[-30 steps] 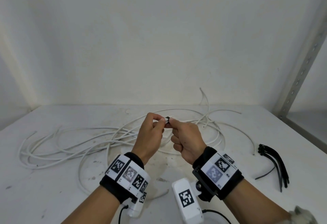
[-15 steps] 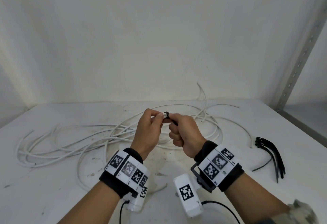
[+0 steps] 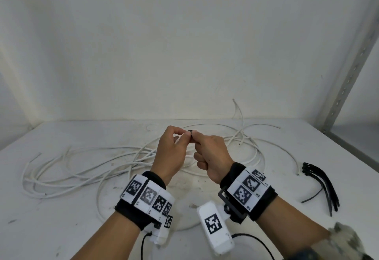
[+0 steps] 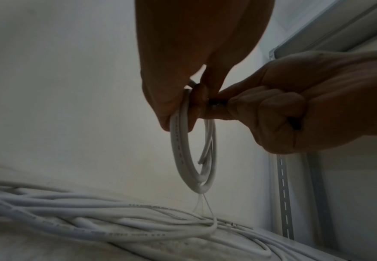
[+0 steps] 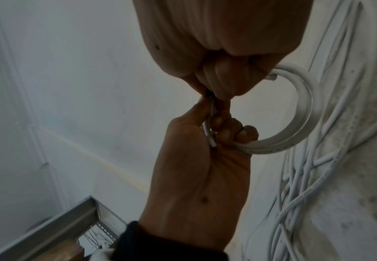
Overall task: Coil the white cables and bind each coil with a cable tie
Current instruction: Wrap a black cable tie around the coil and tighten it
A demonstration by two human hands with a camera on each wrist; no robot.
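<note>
A small white cable coil hangs from my left hand, whose fingers curl round its top; the coil also shows in the right wrist view. My right hand meets the left and pinches a black cable tie at the top of the coil. The tie peeks out between the fingertips, and a dark bit of it shows in the right fist. Both hands hover above the loose white cables on the table. Most of the tie is hidden by fingers.
Several spare black cable ties lie on the white table at the right. Loose cable ends stick up near the back wall. A perforated metal shelf upright stands at the right edge.
Both hands keep their hold and stay together above the cables. The right wrist has turned slightly, and the black tie head now shows between the fingertips.
</note>
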